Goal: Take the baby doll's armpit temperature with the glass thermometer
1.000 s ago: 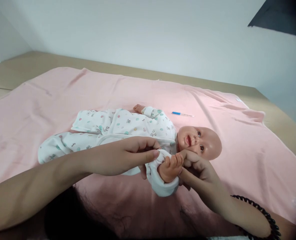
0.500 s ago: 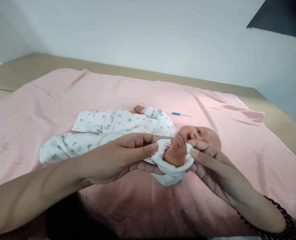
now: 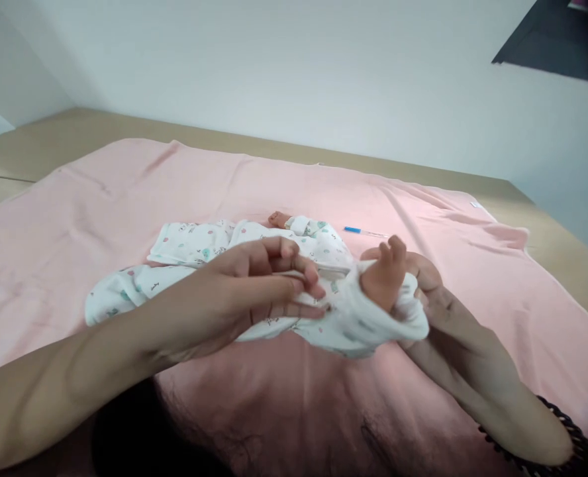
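A baby doll lies on its back in a white printed outfit [image 3: 195, 244], its head to the right and mostly hidden behind its raised hand and mine. The near sleeve cuff [image 3: 398, 324] is turned back around the wrist, and the small doll hand [image 3: 386, 275] sticks up out of it. My right hand [image 3: 428, 298] pinches the cuff's right edge. Over the doll's middle, my left hand [image 3: 269, 285] is off the cuff, its fingers loosely curved and apart with nothing in them. The doll's far hand [image 3: 278, 219] rests on the blanket.
A pink blanket [image 3: 125, 172] with wrinkles covers most of the wooden surface [image 3: 214, 136]. Beyond the doll lies a thermometer [image 3: 363, 232] with a blue end. A pale wall [image 3: 274, 66] rises behind, with a dark panel [image 3: 552, 46] at upper right.
My left hand has let go of the cuff. My right hand has drawn the cuff and the doll's arm to the right, and the doll's hand now covers much of its head.
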Tool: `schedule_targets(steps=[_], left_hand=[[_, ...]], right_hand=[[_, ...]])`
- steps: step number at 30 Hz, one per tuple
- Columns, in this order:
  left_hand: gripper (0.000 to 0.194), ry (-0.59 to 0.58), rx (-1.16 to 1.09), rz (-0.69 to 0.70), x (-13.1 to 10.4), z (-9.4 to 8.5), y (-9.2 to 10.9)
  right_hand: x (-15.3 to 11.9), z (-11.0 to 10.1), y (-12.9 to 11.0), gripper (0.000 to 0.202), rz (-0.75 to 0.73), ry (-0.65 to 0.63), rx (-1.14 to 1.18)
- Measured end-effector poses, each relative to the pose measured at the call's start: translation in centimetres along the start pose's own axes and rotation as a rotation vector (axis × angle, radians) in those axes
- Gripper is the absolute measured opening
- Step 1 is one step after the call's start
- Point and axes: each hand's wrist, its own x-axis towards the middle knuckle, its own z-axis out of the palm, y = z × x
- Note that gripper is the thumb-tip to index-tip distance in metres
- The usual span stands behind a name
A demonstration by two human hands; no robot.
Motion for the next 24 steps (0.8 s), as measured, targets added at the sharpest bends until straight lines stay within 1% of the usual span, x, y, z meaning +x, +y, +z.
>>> schedule_targets(steps=[2, 3, 6, 8, 10, 13, 15, 17, 20, 22, 24], left_hand=[[0.012, -0.109, 0.031, -0.083, -0.1, 0.2, -0.2], [0.014, -0.141, 0.047, -0.127, -0.1, 0.3, -0.5], [0.026, -0.164, 0.179, -0.214, 0.3, 0.8, -1.4], [0.03, -0.167, 0.295, -0.218, 0.5, 0.9, -2.0], [0.032, -0.195, 0.38, -0.211, 0.7, 0.9, -2.4], [0.028, -0.246, 0.421, -0.197, 0.8, 0.7, -2.7], [0.026, -0.246, 0.388, -0.205, 0.9, 0.6, -2.7], [0.03, -0.225, 0.295, -0.215, 1.1, 0.5, -2.7], [0.037, -0.17, 0.145, -0.22, 1.3, 0.4, -2.8], [0.039, -0.127, 0.08, -0.192, 1.4, 0.4, -3.1], [0.039, -0.089, 0.045, -0.135, 1.4, 0.5, -3.5]], right_hand=[[-0.3, 0.2, 0.3, 0.024, 0.033, -0.039, 0.03], [-0.4, 0.2, 0.6, 0.02, 0.053, -0.045, 0.035], [-0.3, 0.2, 1.4, 0.016, 0.129, -0.049, 0.06], [-0.1, 0.1, 1.7, 0.018, 0.176, -0.063, 0.073], [0.1, 0.0, 1.8, 0.019, 0.198, -0.071, 0.058], [-0.2, -0.2, 1.6, 0.02, 0.166, -0.123, -0.062], [-0.7, -0.2, 1.4, 0.023, 0.103, -0.153, -0.204], [-1.2, 0.0, 1.2, 0.026, 0.015, -0.137, -0.376], [-1.8, 0.0, 0.9, 0.045, -0.086, -0.115, -0.581], [-2.0, -0.4, 1.0, 0.049, -0.077, -0.137, -0.59], [-1.9, -1.1, 1.2, 0.041, 0.0, -0.17, -0.506]])
